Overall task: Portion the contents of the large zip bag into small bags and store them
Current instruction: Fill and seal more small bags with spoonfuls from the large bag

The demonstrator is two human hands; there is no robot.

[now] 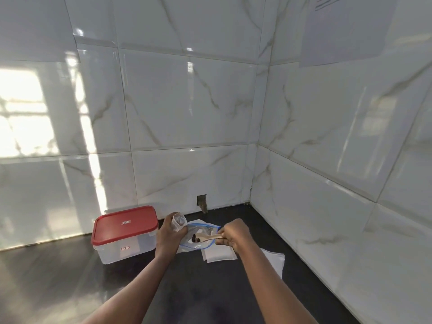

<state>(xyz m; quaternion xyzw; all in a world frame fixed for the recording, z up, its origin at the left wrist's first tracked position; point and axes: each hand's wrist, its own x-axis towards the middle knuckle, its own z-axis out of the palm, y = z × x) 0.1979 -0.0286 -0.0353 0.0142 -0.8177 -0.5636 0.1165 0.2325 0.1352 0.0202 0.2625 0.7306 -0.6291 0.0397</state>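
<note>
Where the dark countertop (198, 291) runs into the corner, the tiled back wall (187, 113) and the right-hand wall (339, 160) close the work area on two sides. The counter lies open toward the viewer and to the left in front of a clear storage box with a red lid (124, 232), which stands near the back wall.

The large zip bag (201, 228), clear with a blue zip strip, lies slumped and open on the counter between the two hands. The left hand (169, 237) grips a small clear bag (178, 222) upright, mouth up, just left of the large bag. The right hand (235, 235) is closed round the handle of a wooden spoon (207, 237), whose bowl carries dark pieces (194, 239) over the large bag's opening.

Flat empty small bags (219, 254) lie under the right wrist; further bags (277, 260) lie nearer the right-hand wall.
</note>
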